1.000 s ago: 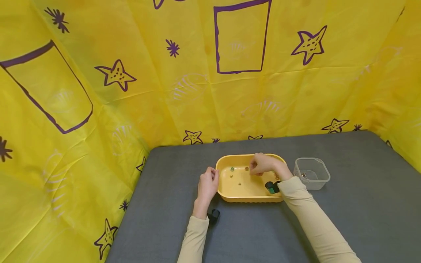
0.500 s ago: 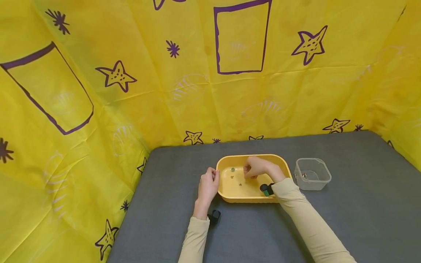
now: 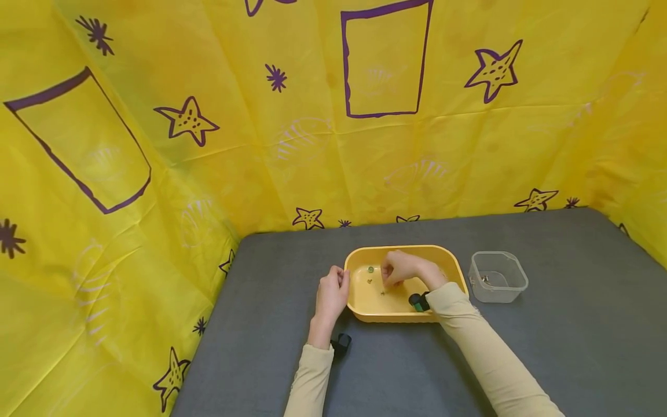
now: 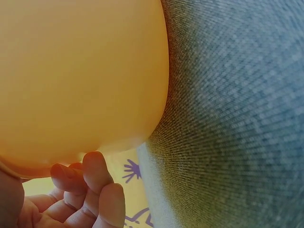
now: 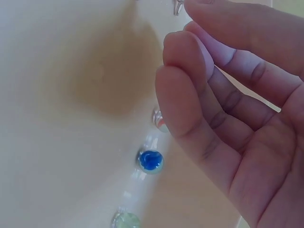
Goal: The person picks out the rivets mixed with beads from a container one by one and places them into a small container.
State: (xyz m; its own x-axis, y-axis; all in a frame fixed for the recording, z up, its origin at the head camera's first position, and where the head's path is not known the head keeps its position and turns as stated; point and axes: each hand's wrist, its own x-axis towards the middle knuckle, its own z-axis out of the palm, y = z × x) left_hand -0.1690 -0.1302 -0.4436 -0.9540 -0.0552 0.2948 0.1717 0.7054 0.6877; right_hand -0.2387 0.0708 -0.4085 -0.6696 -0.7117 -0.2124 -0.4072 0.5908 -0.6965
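Note:
My left hand (image 3: 332, 294) grips the left rim of a yellow basin (image 3: 361, 317), thumb over the edge. In the left wrist view its curled fingers (image 4: 97, 173) lie against the basin's outer wall. My right hand (image 3: 403, 269) reaches down inside the basin, fingers bent and nothing visible between them. Near its thumb tip is a small shiny metallic piece (image 5: 178, 6). Below the fingers in that view lie a blue marble (image 5: 151, 161), a pale green marble (image 5: 127, 221) and a partly hidden orange-and-white marble (image 5: 161, 122). Two tiny gold-coloured pieces (image 3: 370, 281) show on the basin floor.
To the right of the basin stands a clear plastic container (image 3: 497, 294) with a small shiny item (image 3: 485, 279) in it. A grey cloth surface (image 3: 396, 370) lies beneath everything. Yellow patterned fabric (image 3: 292, 156) hangs behind and at the sides.
My right hand has moved leftward inside the basin and slightly down toward one tiny gold-coloured piece, covering an orange-brown marble seen earlier. The left hand has kept its grip on the rim.

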